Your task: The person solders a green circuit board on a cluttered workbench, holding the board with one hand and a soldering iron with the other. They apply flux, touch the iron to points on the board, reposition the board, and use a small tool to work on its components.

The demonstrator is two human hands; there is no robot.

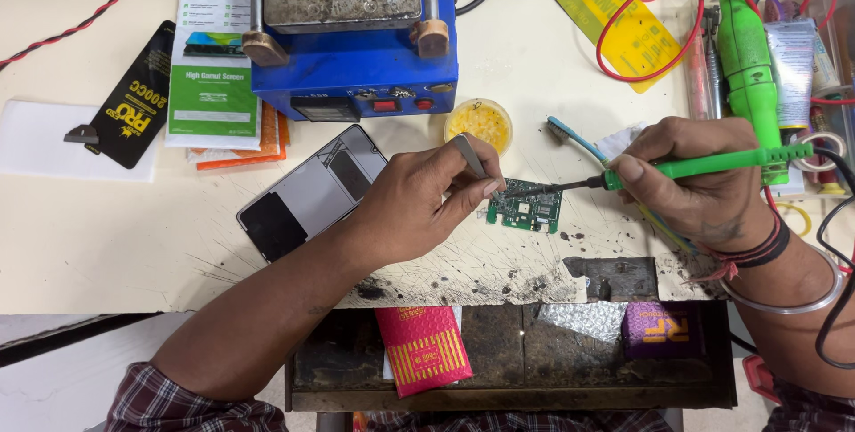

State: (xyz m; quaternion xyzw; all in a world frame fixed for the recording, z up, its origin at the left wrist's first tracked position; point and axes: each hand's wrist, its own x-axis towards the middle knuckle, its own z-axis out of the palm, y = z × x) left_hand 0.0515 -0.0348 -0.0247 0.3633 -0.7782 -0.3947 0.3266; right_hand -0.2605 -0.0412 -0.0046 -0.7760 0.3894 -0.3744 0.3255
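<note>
Left hand [419, 205]: fingers pinched narrow round metal tweezers [470, 154]; their tips come down at the upper left corner of the circuit board, under the fingertips.
Left grip: closed on the tweezers, thumb and forefinger pressed together, no gap showing.
Right hand [699, 184]: wrapped round the green handle of a soldering iron [704, 163], which lies nearly level and points left.
Right grip: closed tight on the handle, thumb on top; a cord runs off to the right from the wrist end.
Iron tip: dark, resting at the top edge of the circuit board, just beside the tweezer tips.
Circuit board [527, 207]: small, green, flat on the worktop between the two hands, touched at its upper edge by both tools.
Worktop [107, 236]: pale, scratched and scorched black along the front edge.
Flux tub [479, 124]: round, yellow paste inside, open, just above the left hand.
Phone panel [312, 191]: grey and black, flat, tilted, partly under the left wrist.
Blue machine [356, 58]: boxy, with a metal plate on top, behind the phone panel.
Brush [574, 136]: blue handle, near the right hand's fingers.
Red pouch [423, 347]: on the dark shelf below the worktop's edge.
</note>
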